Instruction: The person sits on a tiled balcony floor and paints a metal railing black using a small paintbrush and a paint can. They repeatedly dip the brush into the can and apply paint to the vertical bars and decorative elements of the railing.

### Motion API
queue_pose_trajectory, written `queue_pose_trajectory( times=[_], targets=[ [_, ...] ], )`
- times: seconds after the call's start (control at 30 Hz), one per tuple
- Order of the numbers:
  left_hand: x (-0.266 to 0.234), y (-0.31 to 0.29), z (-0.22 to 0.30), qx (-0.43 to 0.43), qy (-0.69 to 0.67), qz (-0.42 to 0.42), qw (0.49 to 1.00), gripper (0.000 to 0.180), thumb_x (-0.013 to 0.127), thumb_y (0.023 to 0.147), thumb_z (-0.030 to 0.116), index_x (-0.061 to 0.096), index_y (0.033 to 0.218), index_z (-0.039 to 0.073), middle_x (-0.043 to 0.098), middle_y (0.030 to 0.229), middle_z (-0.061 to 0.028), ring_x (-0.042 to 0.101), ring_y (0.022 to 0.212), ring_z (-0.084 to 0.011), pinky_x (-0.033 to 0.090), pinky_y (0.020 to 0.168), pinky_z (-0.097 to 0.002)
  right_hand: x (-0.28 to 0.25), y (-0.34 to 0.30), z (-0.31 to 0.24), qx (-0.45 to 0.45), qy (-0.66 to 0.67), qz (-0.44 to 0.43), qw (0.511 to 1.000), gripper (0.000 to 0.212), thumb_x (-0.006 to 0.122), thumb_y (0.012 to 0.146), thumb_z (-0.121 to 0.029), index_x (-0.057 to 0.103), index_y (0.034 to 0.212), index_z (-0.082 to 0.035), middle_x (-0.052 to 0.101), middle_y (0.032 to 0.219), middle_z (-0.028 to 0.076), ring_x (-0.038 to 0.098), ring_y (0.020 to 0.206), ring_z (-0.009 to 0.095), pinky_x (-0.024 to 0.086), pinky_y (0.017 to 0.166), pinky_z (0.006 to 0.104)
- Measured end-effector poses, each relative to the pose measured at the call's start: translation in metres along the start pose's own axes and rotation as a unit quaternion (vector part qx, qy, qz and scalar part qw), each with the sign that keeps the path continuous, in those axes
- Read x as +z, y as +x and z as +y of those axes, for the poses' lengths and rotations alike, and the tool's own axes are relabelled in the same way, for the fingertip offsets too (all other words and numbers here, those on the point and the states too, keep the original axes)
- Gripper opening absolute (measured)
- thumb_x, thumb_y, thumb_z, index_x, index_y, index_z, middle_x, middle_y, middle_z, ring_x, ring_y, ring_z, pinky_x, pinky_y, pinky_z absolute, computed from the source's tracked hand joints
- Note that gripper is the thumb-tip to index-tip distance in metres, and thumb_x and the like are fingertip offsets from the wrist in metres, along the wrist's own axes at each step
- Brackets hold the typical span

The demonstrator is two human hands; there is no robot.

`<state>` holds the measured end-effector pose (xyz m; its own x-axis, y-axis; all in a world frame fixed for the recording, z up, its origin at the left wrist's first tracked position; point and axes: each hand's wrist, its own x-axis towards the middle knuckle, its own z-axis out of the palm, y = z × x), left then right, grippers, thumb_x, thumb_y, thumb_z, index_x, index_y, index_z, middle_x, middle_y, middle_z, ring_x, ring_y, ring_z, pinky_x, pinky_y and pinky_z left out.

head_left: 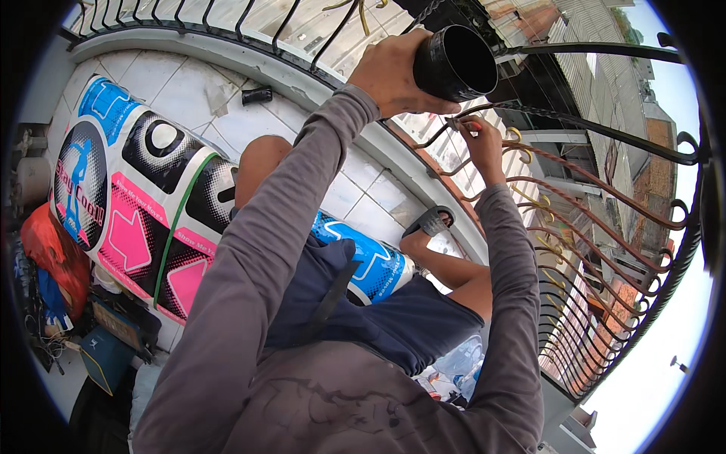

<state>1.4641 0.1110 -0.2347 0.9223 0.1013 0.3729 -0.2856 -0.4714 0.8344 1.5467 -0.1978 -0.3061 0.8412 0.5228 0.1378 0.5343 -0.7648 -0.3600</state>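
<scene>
Up near the top middle, my left hand (395,76) is wrapped round a black cup-shaped container (455,64), tilted so its dark opening shows. What it holds inside cannot be made out. Just below and to the right, my right hand (484,147) is closed in a pinch on a small paintbrush (473,128) with a red handle, mostly covered by my fingers. Its tip is at a curved bar of the metal railing (597,193). Bars there look brown with gold ornaments, while others are black.
A long printed roll (140,204) in pink, blue and black lies on the white tiled floor (170,87) to the left. Beyond it are a red bag (54,253) and a dark green box (106,359). A small black cylinder (257,95) lies near the ledge. Rooftops stand outside.
</scene>
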Motion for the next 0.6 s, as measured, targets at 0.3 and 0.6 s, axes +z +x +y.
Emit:
queue_pose_trajectory(
  times=[0.3,0.6],
  targets=[
    [-0.013,-0.007,-0.021,0.033,0.021,0.086,0.995,0.082,0.096,0.056,0.047,0.064,0.121,0.008,0.072,0.107,-0.0121,0.071,0.1,-0.0341,0.057,0.092,-0.0443,0.066,0.027,-0.005,-0.16,-0.257,-0.191,0.934,0.008,0.068,0.089,-0.015,0.074,0.092,-0.011,0.074,0.087,0.013,0.074,0.079,0.031,0.059,0.069,0.0427],
    [-0.012,0.0,-0.022,0.034,0.014,0.137,0.99,0.084,0.096,0.056,0.046,0.064,0.124,0.007,0.072,0.107,-0.0126,0.071,0.1,-0.034,0.057,0.091,-0.0436,0.124,0.01,-0.017,-0.135,-0.159,-0.215,0.954,0.01,0.066,0.092,-0.011,0.071,0.094,-0.003,0.073,0.093,0.018,0.072,0.091,0.038,0.056,0.079,0.0496]
  ],
)
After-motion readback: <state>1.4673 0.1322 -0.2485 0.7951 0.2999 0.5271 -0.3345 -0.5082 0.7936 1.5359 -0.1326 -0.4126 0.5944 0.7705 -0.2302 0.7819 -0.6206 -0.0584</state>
